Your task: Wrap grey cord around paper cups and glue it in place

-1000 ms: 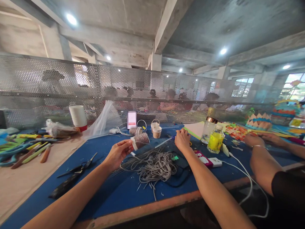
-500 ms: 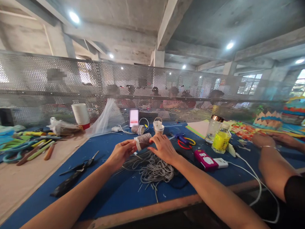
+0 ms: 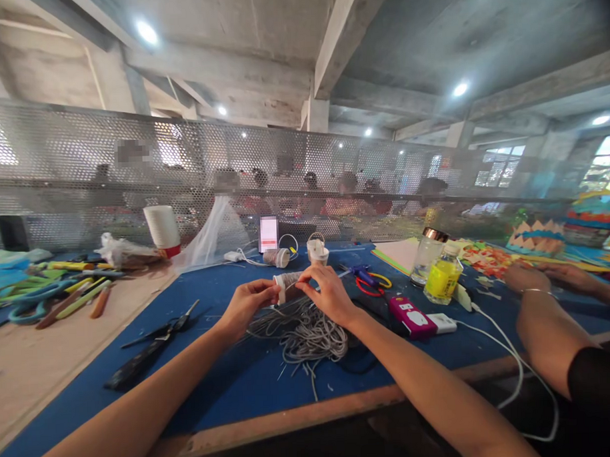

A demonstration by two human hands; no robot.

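Over the middle of the table my left hand [image 3: 250, 304] grips the white rim of a paper cup [image 3: 285, 281] that lies on its side and is wrapped in grey cord. My right hand [image 3: 328, 293] is closed, thumb and forefinger pinched on the cord [image 3: 296, 286] at the cup's other end. Below both hands a tangled heap of grey cord [image 3: 313, 338] rests on the blue table mat [image 3: 230, 384]. Just behind them lies another cord-wrapped cup [image 3: 277, 258], and a small white cup with a hoop handle [image 3: 317, 250] stands beside it.
At left are black-handled pliers [image 3: 144, 357], blue scissors [image 3: 35, 301] and stacked paper cups [image 3: 162, 230]. To the right lie a magenta power bank [image 3: 412, 317], a yellow-labelled bottle [image 3: 443, 277] and a glass jar [image 3: 425, 257]. A co-worker's arms [image 3: 543, 313] reach in from the right.
My right fingers have drawn together into a pinch at the cup's right end. The cup has shifted slightly right and turned a little in my left hand.
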